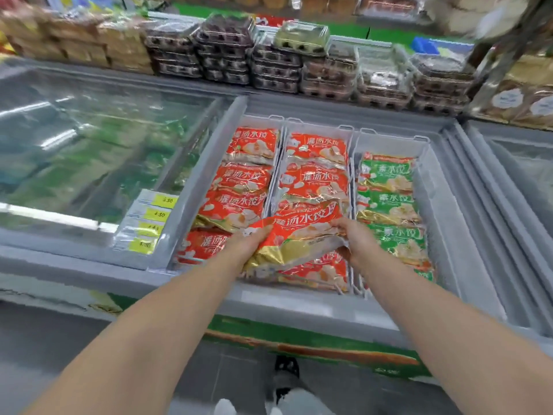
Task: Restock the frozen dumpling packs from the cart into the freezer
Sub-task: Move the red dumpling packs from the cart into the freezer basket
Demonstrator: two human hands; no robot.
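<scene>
Holding one red dumpling pack [299,232] by its ends, left hand [250,245] and right hand [357,239] both gripping it, low over the open freezer [299,301], not yet laid down; red rows [245,178] look near full, cart unseen.

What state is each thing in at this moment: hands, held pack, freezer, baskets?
red dumpling pack, held tilted over the middle basket.
left hand, grips its left edge.
right hand, grips its right edge.
freezer bay, open.
left glass lid, covers the left section.
middle basket, stocked with red packs.
right basket, green packs, bare at the back.
</scene>
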